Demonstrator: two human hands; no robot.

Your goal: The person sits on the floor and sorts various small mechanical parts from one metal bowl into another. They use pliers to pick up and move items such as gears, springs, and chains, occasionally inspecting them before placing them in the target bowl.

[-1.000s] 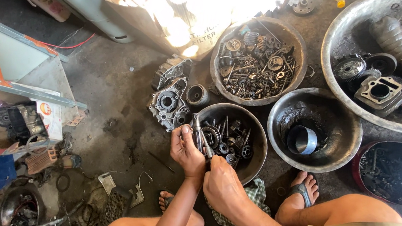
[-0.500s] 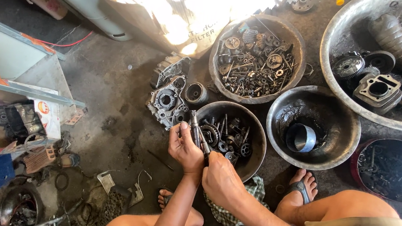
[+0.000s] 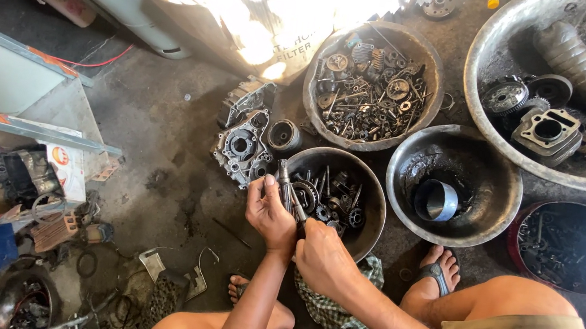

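1. Grey concrete floor (image 3: 157, 143), oily; I see the widest bare patch left of the basins, reaching out to the orange-and-grey box (image 3: 4, 83).
2. Ring of metal basins hems in the front: small basin (image 3: 370, 187) of gears right under the hands, parts basin (image 3: 430, 63) behind it, a basin with a metal ring (image 3: 509, 180) to the right, and a big tub (image 3: 481, 97) at far right, cut off by the frame edge.
3. Engine case (image 3: 241, 144) sits just left of the small basin, touching or nearly so; I can't tell which.
4. Clutter of scrap and chain (image 3: 163, 296) along the lower left; my knees and sandalled foot (image 3: 437, 274) close off the bottom.
5. Left hand (image 3: 270, 213) curled tight around a steel shaft (image 3: 284, 178), held upright-ish over the near-left rim of the small basin.
6. Right hand (image 3: 323, 258) closed too, gripping a dark tool (image 3: 299, 212) laid against the shaft; its tip is hidden.
7. Checked rag (image 3: 335, 314) lies on the floor below the right wrist.
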